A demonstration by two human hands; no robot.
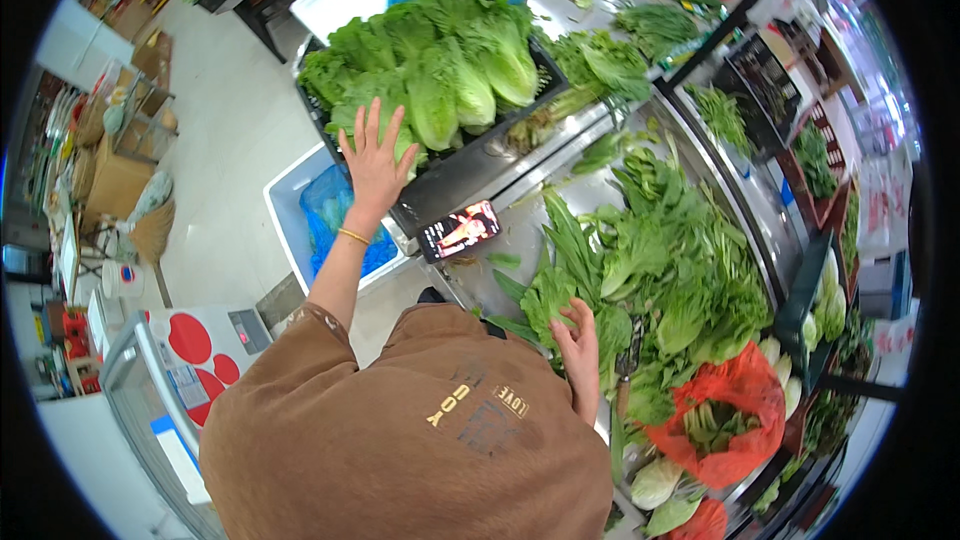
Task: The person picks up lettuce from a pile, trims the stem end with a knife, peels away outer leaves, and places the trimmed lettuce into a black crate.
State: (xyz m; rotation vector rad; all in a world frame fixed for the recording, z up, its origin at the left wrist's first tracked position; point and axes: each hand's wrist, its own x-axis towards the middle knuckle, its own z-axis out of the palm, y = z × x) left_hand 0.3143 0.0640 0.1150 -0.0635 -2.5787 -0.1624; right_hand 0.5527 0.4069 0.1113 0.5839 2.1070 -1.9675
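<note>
Brightly green, romaine lettuce heads (455,80), ruffled at the leaf tips and paling to near-white ribs at the base, lie packed in a black crate (550,86) between 11 and 12 o'clock. A left hand (374,168) spreads its fingers wide at the crate's 7 o'clock corner; contact is unclear. Loose leafy greens (685,275) cover the steel counter at 3 o'clock, beside a right hand (578,352), fingers partly curled, its grip impossible to tell.
</note>
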